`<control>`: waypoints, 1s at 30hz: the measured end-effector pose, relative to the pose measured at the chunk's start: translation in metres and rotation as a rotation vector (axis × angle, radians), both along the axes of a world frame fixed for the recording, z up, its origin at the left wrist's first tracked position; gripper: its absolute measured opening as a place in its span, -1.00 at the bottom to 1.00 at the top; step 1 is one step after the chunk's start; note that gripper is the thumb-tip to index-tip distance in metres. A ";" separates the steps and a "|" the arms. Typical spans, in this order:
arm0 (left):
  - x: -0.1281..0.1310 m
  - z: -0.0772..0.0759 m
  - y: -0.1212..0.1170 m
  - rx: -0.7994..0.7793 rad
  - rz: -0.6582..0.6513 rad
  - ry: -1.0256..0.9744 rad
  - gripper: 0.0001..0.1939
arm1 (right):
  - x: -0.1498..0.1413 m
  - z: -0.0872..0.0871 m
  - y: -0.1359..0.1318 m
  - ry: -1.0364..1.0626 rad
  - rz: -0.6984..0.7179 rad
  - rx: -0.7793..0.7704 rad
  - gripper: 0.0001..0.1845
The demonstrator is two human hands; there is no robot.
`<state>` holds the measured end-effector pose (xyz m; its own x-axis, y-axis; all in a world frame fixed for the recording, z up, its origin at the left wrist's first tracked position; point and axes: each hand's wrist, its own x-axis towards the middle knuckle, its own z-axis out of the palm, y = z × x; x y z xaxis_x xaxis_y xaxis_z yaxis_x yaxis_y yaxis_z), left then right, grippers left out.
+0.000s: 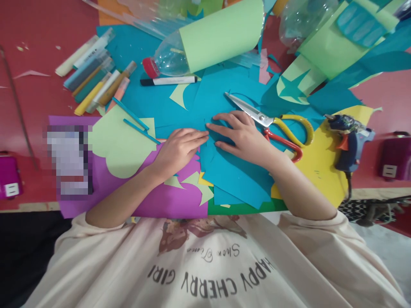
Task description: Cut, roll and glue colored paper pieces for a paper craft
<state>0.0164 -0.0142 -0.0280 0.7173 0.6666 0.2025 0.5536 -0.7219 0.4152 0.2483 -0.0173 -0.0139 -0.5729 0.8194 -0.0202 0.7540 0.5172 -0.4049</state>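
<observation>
My left hand lies flat on the edge of a blue paper sheet, its fingers stretched out together and pointing right. My right hand rests flat on the same blue sheet with its fingers spread, the tips nearly meeting those of the left hand. Neither hand holds anything. Just beyond the right hand lie scissors with yellow and red handles, blades pointing away to the left.
A blue glue gun lies on yellow paper at the right. Several markers and a black pen lie at the back left. A plastic bottle wrapped in green paper lies behind. Purple paper and light green paper cover the left.
</observation>
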 end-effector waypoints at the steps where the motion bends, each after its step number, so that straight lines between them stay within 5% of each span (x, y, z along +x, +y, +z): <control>1: 0.000 -0.001 0.000 0.015 -0.001 -0.009 -0.71 | 0.000 0.000 0.000 -0.006 0.001 -0.001 -0.50; 22: 0.009 0.015 -0.008 0.369 -0.062 0.161 -0.69 | 0.003 -0.001 0.001 0.099 -0.006 -0.008 -0.53; 30: 0.009 0.008 -0.015 0.372 -0.042 0.221 -0.68 | -0.018 0.013 0.054 0.165 -0.011 0.026 -0.61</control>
